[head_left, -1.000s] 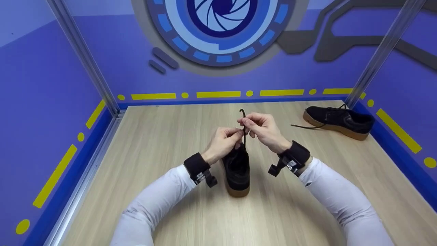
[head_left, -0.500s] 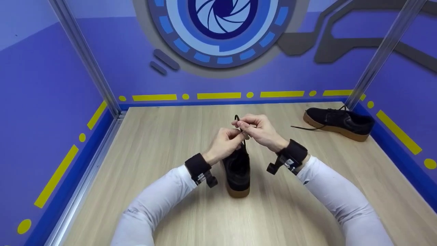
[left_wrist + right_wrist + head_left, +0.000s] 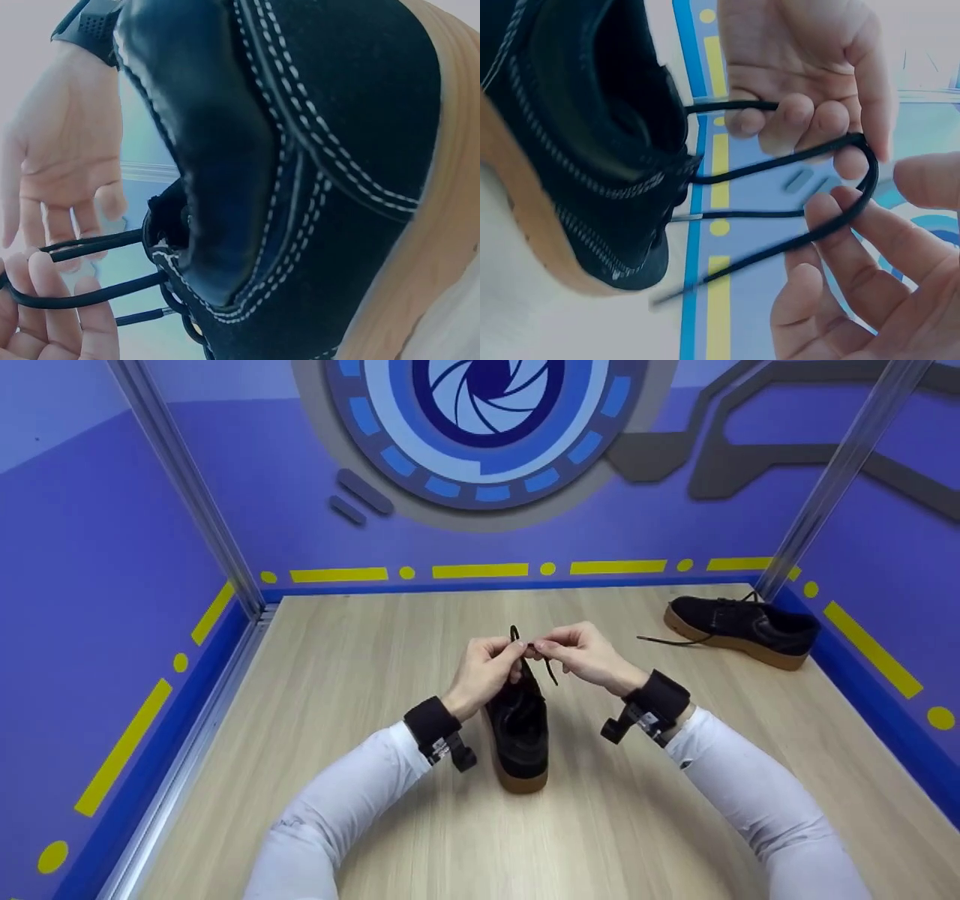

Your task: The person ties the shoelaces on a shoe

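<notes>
A black low shoe (image 3: 523,750) with a tan sole stands mid-table, heel toward me. Over its front my left hand (image 3: 480,675) pinches a black shoelace (image 3: 757,166) between thumb and index finger; a small loop pokes up above the thumb. Facing it from the right, my right hand (image 3: 589,656) pinches the lace near the left fingertips, and a free lace end dangles below. In the right wrist view the lace bends from the left fingertips down across the right fingers (image 3: 862,281). Further lace strands run from the shoe to the left hand's curled fingers.
A second black shoe (image 3: 742,630) with a tan sole lies at the back right corner, one lace trailing left over the wooden table (image 3: 360,660). Blue-purple panels (image 3: 247,495) with metal corner posts enclose the table at the back and sides.
The lace, upright between the hands earlier, is now bent over to the right with its end hanging down. The right hand dipped slightly and drew apart from the left. The shoes have stayed put.
</notes>
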The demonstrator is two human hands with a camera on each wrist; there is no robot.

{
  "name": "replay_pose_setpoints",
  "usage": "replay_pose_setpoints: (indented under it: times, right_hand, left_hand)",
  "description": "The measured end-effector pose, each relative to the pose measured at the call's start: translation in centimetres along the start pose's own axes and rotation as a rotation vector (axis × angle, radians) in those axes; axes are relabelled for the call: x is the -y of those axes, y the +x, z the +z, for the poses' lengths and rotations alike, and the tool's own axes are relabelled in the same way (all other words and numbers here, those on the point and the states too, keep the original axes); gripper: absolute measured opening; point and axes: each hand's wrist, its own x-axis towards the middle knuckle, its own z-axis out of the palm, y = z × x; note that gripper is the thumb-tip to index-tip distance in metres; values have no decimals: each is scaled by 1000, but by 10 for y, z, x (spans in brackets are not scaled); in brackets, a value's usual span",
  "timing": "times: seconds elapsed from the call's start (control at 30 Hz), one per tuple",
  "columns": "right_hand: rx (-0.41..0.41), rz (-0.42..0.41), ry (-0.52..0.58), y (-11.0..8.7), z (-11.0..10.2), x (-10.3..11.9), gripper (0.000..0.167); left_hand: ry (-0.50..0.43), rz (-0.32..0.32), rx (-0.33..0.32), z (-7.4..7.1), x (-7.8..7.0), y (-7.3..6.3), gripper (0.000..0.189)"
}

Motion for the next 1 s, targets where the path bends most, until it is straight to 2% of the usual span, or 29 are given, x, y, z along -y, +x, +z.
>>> replay_pose_setpoints:
  times: [0.17, 0.27, 0.4, 0.53, 0.7, 1.0]
  right_hand:
    - [-1, -45, -120, -4, -2, -2, 15]
    - [-13, -85, -155, -6, -2, 0, 11]
    - [-25, -94, -127, -9, -3, 7, 13]
    - [-32, -61, -65, -12, -3, 12, 16]
    - [-45, -47, 10, -13, -1, 13, 15]
    - [-103, -231, -59, -13, 10, 8, 12]
  left_hand:
    - [-24, -4, -20, -1, 2, 0, 30]
    - [-58, -16, -29, -1, 2, 0, 30]
    - [-89, -40, -44, 0, 2, 0, 27]
    - [-101, -60, -48, -1, 2, 0, 26]
    - [-108, -60, -43, -2, 2, 0, 25]
    - [-103, -46, -44, -4, 2, -1, 25]
